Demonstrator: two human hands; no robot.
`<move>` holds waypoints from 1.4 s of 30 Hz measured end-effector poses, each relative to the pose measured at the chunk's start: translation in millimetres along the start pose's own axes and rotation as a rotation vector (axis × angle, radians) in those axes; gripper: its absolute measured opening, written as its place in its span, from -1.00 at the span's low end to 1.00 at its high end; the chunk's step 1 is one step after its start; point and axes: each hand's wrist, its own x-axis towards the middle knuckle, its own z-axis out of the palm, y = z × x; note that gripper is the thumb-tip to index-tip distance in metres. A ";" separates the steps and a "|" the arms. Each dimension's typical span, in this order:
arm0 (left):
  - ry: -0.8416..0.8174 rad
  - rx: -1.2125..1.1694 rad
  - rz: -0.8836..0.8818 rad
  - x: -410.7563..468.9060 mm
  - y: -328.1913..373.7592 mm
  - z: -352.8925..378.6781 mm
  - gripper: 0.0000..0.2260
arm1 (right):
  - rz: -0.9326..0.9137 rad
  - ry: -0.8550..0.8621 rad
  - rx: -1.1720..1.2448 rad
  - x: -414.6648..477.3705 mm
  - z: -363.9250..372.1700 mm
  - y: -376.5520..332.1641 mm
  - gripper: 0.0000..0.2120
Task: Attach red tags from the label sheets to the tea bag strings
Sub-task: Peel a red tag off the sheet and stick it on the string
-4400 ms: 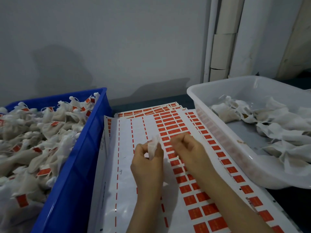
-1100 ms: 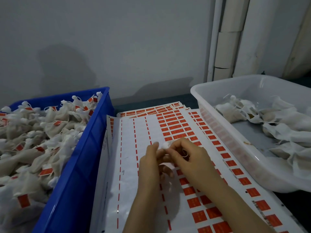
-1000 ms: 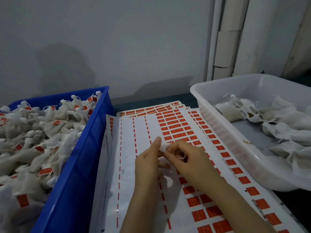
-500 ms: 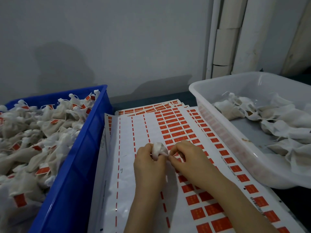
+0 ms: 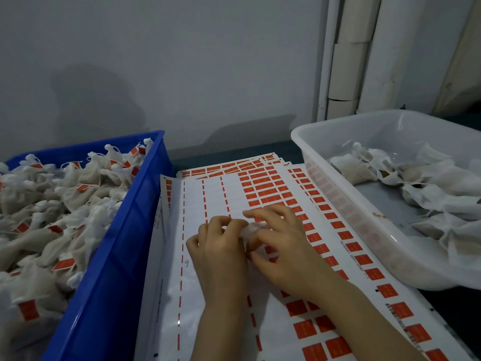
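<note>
Gripped a white tea bag (image 5: 250,229) in the left hand (image 5: 220,252), fingers curled round it. Pinched the bag's other end with the right hand (image 5: 285,250), thumb and fingers bent onto it. Held both just above the label sheets (image 5: 195,201) at the table's middle, beside rows of red tags (image 5: 263,187). Flanked by a blue bin (image 5: 125,243) of tagged bags at the left edge and a white tub (image 5: 338,199) at the right.

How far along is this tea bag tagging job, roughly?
Done: the blue crate is heaped with tagged tea bags. In hand: the left hand and right hand pinch one tea bag above the label sheet, whose leftmost columns are peeled bare. Left: a modest pile of untagged tea bags in the white tub, and many unused red tags on the sheet.
</note>
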 end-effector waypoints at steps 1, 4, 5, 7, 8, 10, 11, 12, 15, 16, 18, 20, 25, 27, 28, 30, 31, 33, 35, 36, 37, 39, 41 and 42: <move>0.026 0.011 0.012 -0.1 -0.1 -0.7 -0.82 | 0.009 0.004 0.015 0.4 -0.3 0.1 -0.95; 0.125 0.021 -0.106 2.6 2.7 -3.0 -0.73 | 0.053 -0.015 0.030 1.6 0.0 1.0 -0.95; 0.141 0.010 -0.177 3.3 3.0 -3.6 -0.69 | 0.070 -0.033 0.036 1.8 1.0 0.7 -0.95; 0.127 -0.057 -0.300 4.0 3.4 -6.3 -0.76 | 0.086 -0.052 0.050 2.8 3.5 -0.5 -0.96; 0.092 -0.132 -0.369 3.8 3.4 -7.5 -0.87 | 0.088 -0.045 0.045 3.2 4.2 -1.0 -0.95; -0.008 -0.332 -0.546 3.9 2.7 -5.7 -0.78 | 0.082 -0.003 0.019 4.0 5.1 0.1 -0.95; -0.045 -0.413 -0.616 3.9 2.3 -4.7 -0.69 | 0.075 0.017 -0.001 4.4 5.6 0.7 -0.94; -0.068 -0.474 -0.661 4.1 2.7 -4.7 -0.64 | 0.067 0.028 -0.025 4.8 5.9 1.0 -0.94; -0.091 -0.564 -0.704 6.7 4.3 -4.6 -0.65 | 0.035 0.044 -0.103 4.8 7.7 -0.7 -0.89; -0.090 -0.584 -0.705 7.1 3.2 -2.9 -0.68 | 0.026 0.056 -0.124 4.9 7.8 -1.8 -0.88; -0.099 -0.605 -0.727 7.6 2.8 -1.3 -0.76 | 0.026 0.082 -0.153 4.4 6.9 -4.5 -0.88; -0.090 -0.644 -0.741 7.1 3.4 -2.2 -0.77 | 0.017 0.134 -0.191 4.2 5.4 -7.2 -0.89; -0.029 -0.792 -0.675 5.6 8.1 -7.2 -0.75 | -0.041 0.153 -0.232 2.2 5.7 -11.7 -0.89; -0.013 -0.821 -0.679 6.2 10.2 -9.0 -0.76 | -0.050 0.149 -0.219 1.7 6.5 -12.4 -0.89; -0.014 -0.846 -0.687 6.2 10.3 -8.2 -0.78 | -0.051 0.151 -0.210 1.5 6.9 -12.9 -0.90; -0.058 -0.934 -0.702 6.3 12.1 -7.9 -0.90 | -0.047 0.156 -0.150 1.2 7.7 -13.6 -0.91; -0.096 -0.987 -0.703 6.7 13.9 -9.2 -0.93 | -0.039 0.153 -0.092 1.2 7.6 -14.3 -0.91; -0.148 -1.055 -0.674 7.1 14.1 -7.5 -0.82 | 0.014 0.129 0.068 1.5 4.9 -16.1 -0.89; -0.170 -1.061 -0.659 7.3 13.1 -4.4 -0.77 | 0.096 0.088 0.200 0.9 1.4 -17.6 -0.91; -0.179 -1.059 -0.640 6.8 12.5 -3.0 -0.75 | 0.132 0.090 0.238 0.2 0.1 -17.3 -0.93; -0.190 -1.051 -0.618 6.4 12.3 -2.7 -0.74 | 0.154 0.103 0.264 -0.6 -0.8 -16.0 -0.95; -0.216 -1.028 -0.562 5.7 11.2 -1.1 -0.72 | 0.171 0.112 0.290 -2.0 -1.7 -12.6 -0.89; -0.219 -1.000 -0.543 5.8 10.6 -1.2 -0.73 | 0.177 0.102 0.305 -1.8 -1.5 -11.2 -0.83; -0.210 -0.989 -0.553 6.2 10.6 -1.5 -0.74 | 0.174 0.111 0.319 -0.7 -1.7 -11.4 -0.82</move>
